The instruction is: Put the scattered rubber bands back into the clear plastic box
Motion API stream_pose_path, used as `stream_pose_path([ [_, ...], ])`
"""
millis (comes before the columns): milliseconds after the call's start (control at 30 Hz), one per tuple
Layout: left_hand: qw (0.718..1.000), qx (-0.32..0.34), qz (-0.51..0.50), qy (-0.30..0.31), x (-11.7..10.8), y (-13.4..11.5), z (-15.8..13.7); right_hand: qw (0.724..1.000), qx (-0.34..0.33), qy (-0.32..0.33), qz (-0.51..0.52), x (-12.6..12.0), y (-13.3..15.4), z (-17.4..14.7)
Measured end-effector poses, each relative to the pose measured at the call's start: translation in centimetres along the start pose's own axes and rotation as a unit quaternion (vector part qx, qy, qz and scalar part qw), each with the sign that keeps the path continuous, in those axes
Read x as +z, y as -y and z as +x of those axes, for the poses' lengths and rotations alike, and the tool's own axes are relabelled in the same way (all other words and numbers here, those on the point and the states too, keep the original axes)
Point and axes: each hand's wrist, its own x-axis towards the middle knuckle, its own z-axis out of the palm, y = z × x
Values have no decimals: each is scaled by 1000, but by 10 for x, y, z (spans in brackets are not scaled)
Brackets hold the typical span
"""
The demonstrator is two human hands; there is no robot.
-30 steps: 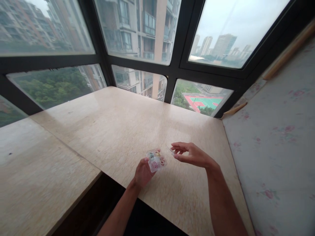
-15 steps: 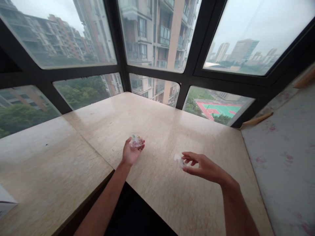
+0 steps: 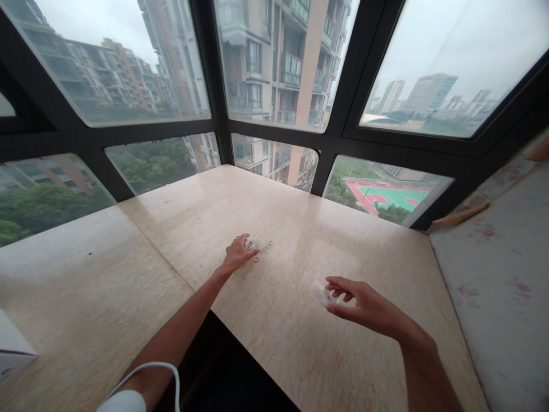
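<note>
My left hand (image 3: 237,253) is closed around a small clear plastic container (image 3: 251,245), which is tipped over low at the countertop. Beside its mouth, several small thin rings (image 3: 269,245) lie on the stone surface, and one ring (image 3: 256,260) rests nearer to me. To the right, my right hand (image 3: 355,297) curls its thumb and fingers about a clear, see-through plastic piece (image 3: 319,290). Whether that piece is a lid or a bag, I cannot tell.
The beige stone countertop (image 3: 274,320) has a seam on the left and an open corner at my body. A white box (image 3: 15,349) stands at the left edge. A white cable (image 3: 174,366) crosses my left forearm. Dark-framed windows and a papered wall (image 3: 497,274) bound the counter.
My left hand has turned over from palm up, tipping the container. Rings that lay in it are now on the counter. My right hand keeps the clear plastic piece.
</note>
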Motion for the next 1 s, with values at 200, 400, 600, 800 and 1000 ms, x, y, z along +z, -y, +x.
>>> stream_pose_path([
  [200, 998, -5, -60, -26, -5, -9, -2, 1000, 7, -3, 0, -2, -7, 0],
  [400, 929, -91, -357, 43, -17, -32, -12, 999, 24, -16, -14, -6, -7, -2],
  [600, 811, -108, -556, 147, -21, -52, -44, 999, -4, -38, -5, -8, 4, -9],
  [800, 794, -81, -529, 289, -3, -67, -94, 996, -9, -81, 34, -5, -10, -40],
  [1000, 778, -53, -442, 444, 50, -81, -138, 951, 69, -228, 198, 10, -63, -93],
])
